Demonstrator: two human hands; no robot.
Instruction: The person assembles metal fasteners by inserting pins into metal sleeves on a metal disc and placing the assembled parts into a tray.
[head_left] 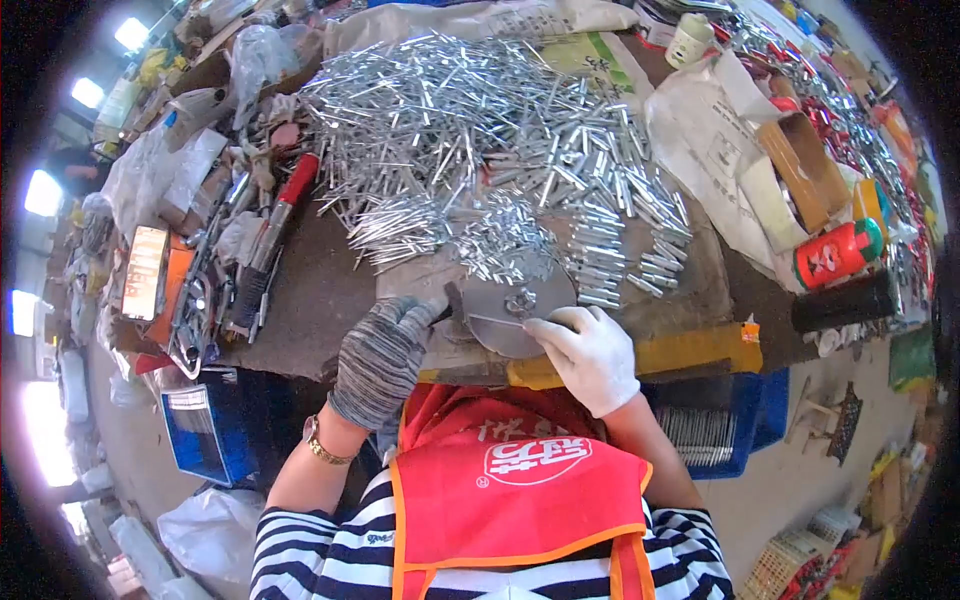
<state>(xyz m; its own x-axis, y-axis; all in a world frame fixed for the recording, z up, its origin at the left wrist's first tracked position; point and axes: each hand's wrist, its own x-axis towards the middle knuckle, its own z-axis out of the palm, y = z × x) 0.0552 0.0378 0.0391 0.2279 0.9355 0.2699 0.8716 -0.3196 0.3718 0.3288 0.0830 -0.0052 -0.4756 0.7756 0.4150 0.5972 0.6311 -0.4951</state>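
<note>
Cluttered workshop, seen through a fisheye, so the corners go black and the shelves way out at the sides are mostly mush. Tabletop (312, 290) is buried under silver metal rods (430, 110), way too many to count, and whatever's under the heap is hidden. Person's got two gloved hands going: the right hand (585, 355), white glove, is pinching the right end of one thin rod (493, 320) lying over a grey disc (505, 342) near the front edge. Left hand (385, 355), grey striped glove, is just left of the disc with its fingers curled; can't tell if it's gripping anything, since the fingertips run into a dark patch. Countable stuff: one disc, one red-handled tool (290, 190) at left, one red-and-green can (838, 252) at right, one paper cup (690, 40) up top. At least two blue bins (745, 420) sit below, partly tucked under. Yellow tape (650, 352) runs along the front edge, right by the red apron (520, 510), which gets cut off at the bottom. Elbow room's mostly the brown strip between the left hand and that red-handled tool.
</note>
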